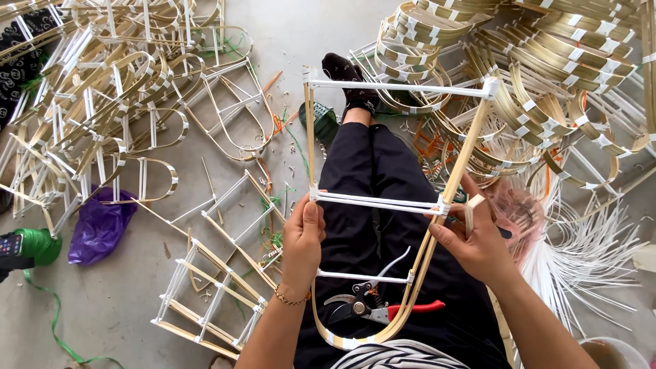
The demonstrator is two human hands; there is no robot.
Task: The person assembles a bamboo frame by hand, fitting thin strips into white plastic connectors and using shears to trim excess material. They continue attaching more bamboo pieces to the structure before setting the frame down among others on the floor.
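A U-shaped bamboo frame [311,123] with white cross rods rests over my lap, its curved end near my belly. My left hand [303,239] grips the frame's left strip where the middle white rods [376,202] join it. My right hand [475,239] pinches the right strip at the taped joint and also holds a small roll of white tape [472,208]. Red-handled pruning shears [376,311] lie on my black trousers inside the frame.
Piles of finished bamboo frames [102,96] cover the concrete floor on the left, and bent bamboo hoops [547,75] lie stacked on the right. White rods [588,253] fan out at right. A purple bag [99,225] and a green ribbon spool [37,246] lie at left.
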